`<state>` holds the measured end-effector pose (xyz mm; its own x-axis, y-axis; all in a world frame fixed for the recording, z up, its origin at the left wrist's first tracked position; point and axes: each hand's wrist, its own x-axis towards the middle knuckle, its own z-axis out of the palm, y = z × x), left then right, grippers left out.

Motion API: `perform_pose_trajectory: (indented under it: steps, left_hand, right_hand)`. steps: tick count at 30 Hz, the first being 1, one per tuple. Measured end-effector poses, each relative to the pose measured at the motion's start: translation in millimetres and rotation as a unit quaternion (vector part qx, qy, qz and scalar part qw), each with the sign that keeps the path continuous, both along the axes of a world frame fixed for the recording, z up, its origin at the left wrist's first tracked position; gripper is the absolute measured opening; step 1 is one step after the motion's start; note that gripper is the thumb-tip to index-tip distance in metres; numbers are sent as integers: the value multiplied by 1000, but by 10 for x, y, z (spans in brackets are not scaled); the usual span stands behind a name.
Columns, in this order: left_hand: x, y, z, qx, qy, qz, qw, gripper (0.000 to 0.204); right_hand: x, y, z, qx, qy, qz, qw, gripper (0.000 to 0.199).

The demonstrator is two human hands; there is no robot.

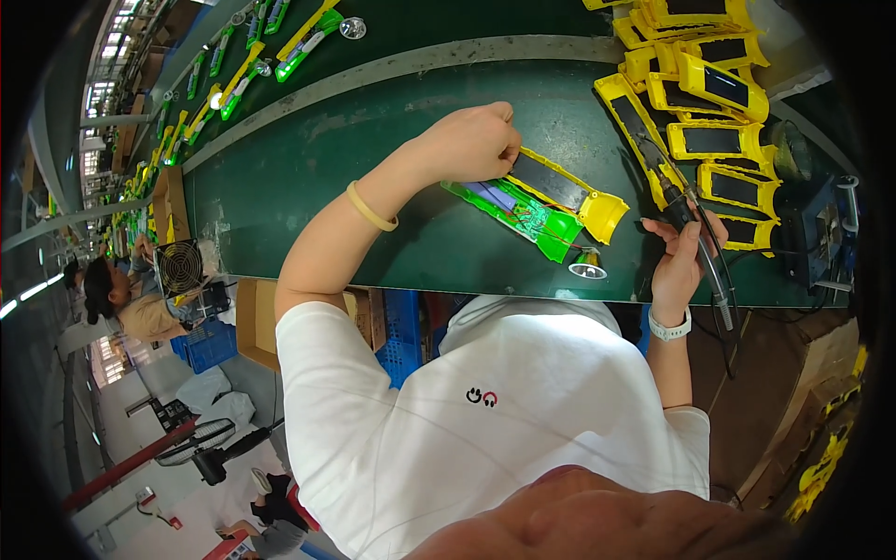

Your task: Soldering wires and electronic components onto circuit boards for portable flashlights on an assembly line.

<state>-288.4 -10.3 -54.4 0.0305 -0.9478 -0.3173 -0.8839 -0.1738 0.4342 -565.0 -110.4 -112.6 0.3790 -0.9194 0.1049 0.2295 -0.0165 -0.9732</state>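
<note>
My left hand is closed in a pinch at the far left end of a yellow casing half with a dark panel; what its fingertips hold is hidden. Alongside lies a green casing half with a circuit board and a blue-violet block. Thin wires run between the two halves and to a round lamp reflector at the near right end. My right hand is closed round the dark handle of a soldering iron, its cable trailing down past the bench edge.
Several yellow casing halves are piled at the right, beside a dark blue box. Beyond a grey rail, several green and yellow assemblies lie along the far left. A small fan and cardboard box stand left; a co-worker sits beyond.
</note>
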Motion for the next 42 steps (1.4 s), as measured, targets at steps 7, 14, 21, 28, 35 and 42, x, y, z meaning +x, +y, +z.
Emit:
perform_pose_trajectory:
  steps: [7, 14, 21, 28, 35, 42]
  left_hand:
    - [-15, -16, -4, 17, -13, -5, 1000, 7]
    - [187, -55, 130, -62, 60, 5, 996, 18]
    - [191, 97, -73, -271, 41, -135, 952, 18]
    - [-35, 727, -242, -216, 136, -93, 962, 37]
    - [1428, -55, -368, -290, 29, 216, 932, 46]
    - [3037, -783, -93, -5, 314, 167, 935, 57]
  right_hand:
    - [18, -34, -7, 20, -1, 9, 1000, 29]
    - [2, -64, -85, 21, -15, 19, 999, 29]
    - [18, -80, -19, 42, -60, 39, 997, 25]
    - [25, -110, -36, 104, -73, 58, 990, 25]
    - [40, -91, -59, 72, -35, 67, 995, 30]
    - [19, -83, -134, 37, 17, 35, 999, 36]
